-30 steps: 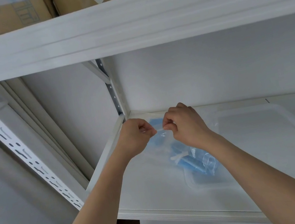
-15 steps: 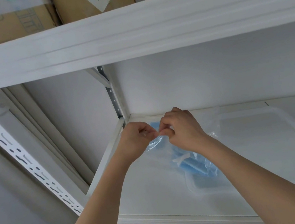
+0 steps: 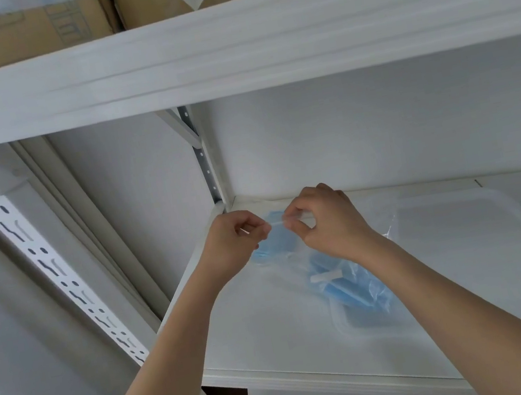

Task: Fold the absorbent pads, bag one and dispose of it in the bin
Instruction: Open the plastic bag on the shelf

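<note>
Both hands pinch the bag mouth, now slightly apart

Left hand (image 3: 232, 240) and right hand (image 3: 322, 221) pinch the clear bag (image 3: 284, 262) top strip; half a second ago they touched. Blue pads (image 3: 355, 288) sit inside, on the shelf (image 3: 275, 327); sealing seems underway

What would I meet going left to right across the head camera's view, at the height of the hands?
Slotted shelf post → left hand → clear bag's top edge, pinched by both hands → right hand → clear plastic lid lying on the shelf.
</note>
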Tool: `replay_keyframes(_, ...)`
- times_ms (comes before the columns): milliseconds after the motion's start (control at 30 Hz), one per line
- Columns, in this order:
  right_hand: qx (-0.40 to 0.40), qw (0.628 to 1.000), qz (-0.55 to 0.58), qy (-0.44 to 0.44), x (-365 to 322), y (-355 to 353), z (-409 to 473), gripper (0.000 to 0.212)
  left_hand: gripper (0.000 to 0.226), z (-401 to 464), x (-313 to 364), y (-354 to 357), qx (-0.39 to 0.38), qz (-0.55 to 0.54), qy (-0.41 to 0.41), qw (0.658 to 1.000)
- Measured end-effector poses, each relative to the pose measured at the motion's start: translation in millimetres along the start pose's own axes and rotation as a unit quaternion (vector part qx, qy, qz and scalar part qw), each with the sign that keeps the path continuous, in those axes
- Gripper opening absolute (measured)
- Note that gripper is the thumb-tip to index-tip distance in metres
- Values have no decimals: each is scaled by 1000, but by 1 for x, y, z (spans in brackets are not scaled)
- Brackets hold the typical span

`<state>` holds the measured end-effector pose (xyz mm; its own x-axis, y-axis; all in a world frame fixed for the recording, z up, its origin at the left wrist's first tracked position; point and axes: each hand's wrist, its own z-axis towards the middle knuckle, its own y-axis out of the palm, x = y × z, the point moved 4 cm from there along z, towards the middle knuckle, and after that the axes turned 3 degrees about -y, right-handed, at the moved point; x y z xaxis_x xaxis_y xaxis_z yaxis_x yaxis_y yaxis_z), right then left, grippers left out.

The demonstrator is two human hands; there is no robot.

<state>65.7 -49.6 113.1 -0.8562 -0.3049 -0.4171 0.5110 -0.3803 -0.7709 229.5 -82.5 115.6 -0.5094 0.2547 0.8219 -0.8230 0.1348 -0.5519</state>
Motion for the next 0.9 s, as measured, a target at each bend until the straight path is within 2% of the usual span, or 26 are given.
replay_keyframes(267,-5,998,49,-24,-5,3,-2,8,8,-2,6,10,-1,-21,13,1000)
replay_keyframes(600,-49,999,-9,-2,-5,3,-9,7,12,-3,6,24,-57,36,32,997)
replay_keyframes(733,-65,997,-26,-15,-6,6,-10,8,25,-2,5,30,-67,65,38,995)
replay_keyframes(833,-47,998,-28,-26,-4,10,-9,6,28,-1,3,30,-60,67,37,995)
replay_keyframes(900,-7,999,-29,-28,0,8,-7,9,24,0,0,27,-29,17,12,999)
